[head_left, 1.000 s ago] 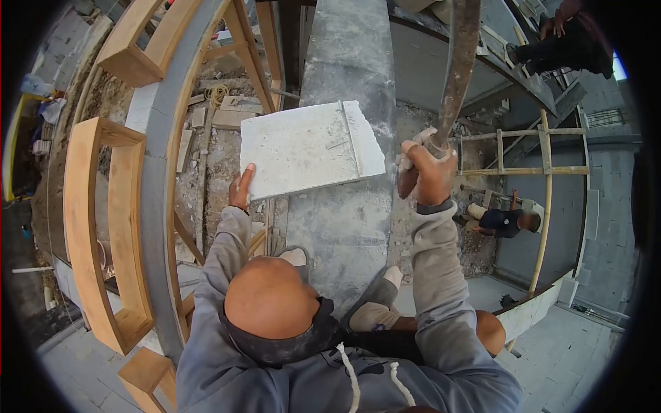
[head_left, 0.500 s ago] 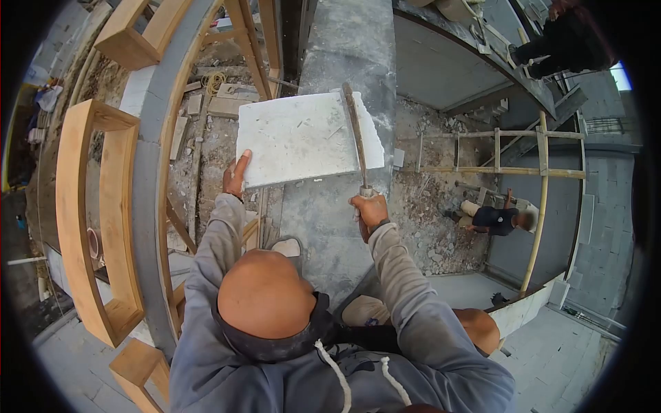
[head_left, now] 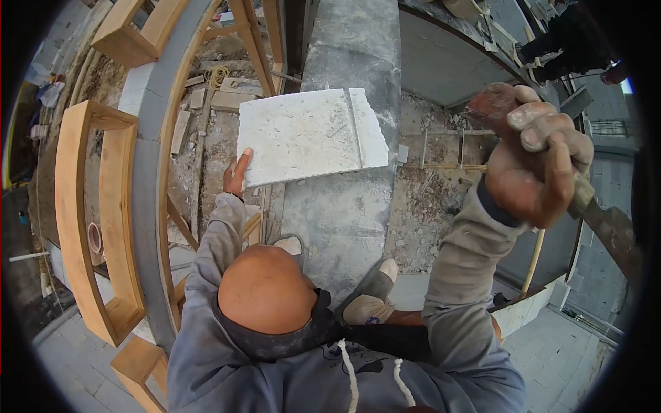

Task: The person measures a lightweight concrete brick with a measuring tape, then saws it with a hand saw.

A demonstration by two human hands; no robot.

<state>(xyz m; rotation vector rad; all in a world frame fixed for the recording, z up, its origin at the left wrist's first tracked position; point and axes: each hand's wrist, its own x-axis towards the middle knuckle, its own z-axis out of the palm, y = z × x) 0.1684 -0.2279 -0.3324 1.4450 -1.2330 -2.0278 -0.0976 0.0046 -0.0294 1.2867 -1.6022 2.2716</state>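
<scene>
While the left hand [head_left: 235,173] lies partly closed at the near-left corner of a flat, white, rough-edged masonry block [head_left: 299,136], the right hand [head_left: 540,162] is raised well apart from it, fingers curled firmly around a long, dark metal cutting tool with a worn blade [head_left: 614,234]. Beneath the left hand, the extent of finger contact is hidden. Lying across a dusty grey concrete beam [head_left: 337,220], the block extends past the beam's left side; a straight groove crosses its upper face near the ragged right end, with small crumbs scattered about. Judged from this posture, the step in hand is chopping or trimming at the groove, between blade contacts. A further stroke would call for a steady block, the edge aligned with the groove and the left hand clear of its path. Writing: no legible brand or label; the dark print on the grey sweatshirt [head_left: 420,389] cannot be read.
</scene>
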